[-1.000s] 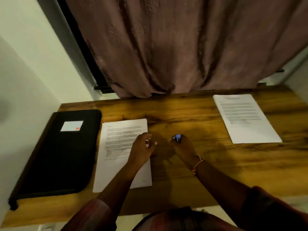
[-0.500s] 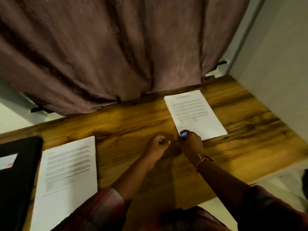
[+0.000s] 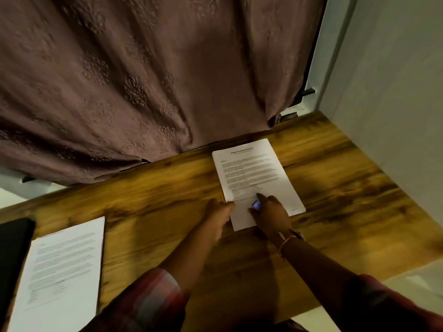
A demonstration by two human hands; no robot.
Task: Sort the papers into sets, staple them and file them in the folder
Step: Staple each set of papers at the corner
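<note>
Head view: paper stack point(image 3: 254, 173) right-centre on bench point(image 3: 167, 212). Right grip point(image 3: 271, 216) pinches small blue item point(image 3: 256, 204) atop it; left grip point(image 3: 219, 212) curled at its edge, hold unclear. Light, floppy; pinch near corner.

A paper stack point(image 3: 254, 173) lies on the desk point(image 3: 155, 212). The right hand point(image 3: 271, 215), gripping a stapler point(image 3: 256, 204), rests on its near end; the left hand point(image 3: 219, 212) touches its left edge. Well left lie another stack point(image 3: 60, 271), then the folder point(image 3: 12, 248).

Home study corner: a wood-grain tabletop point(image 3: 155, 212) with a plain pale wall point(image 3: 395, 116) at its right end, an embossed mauve curtain point(image 3: 143, 80) along its far edge, and printed papers point(image 3: 251, 173) and a black folder point(image 3: 12, 248) lying on it.
</note>
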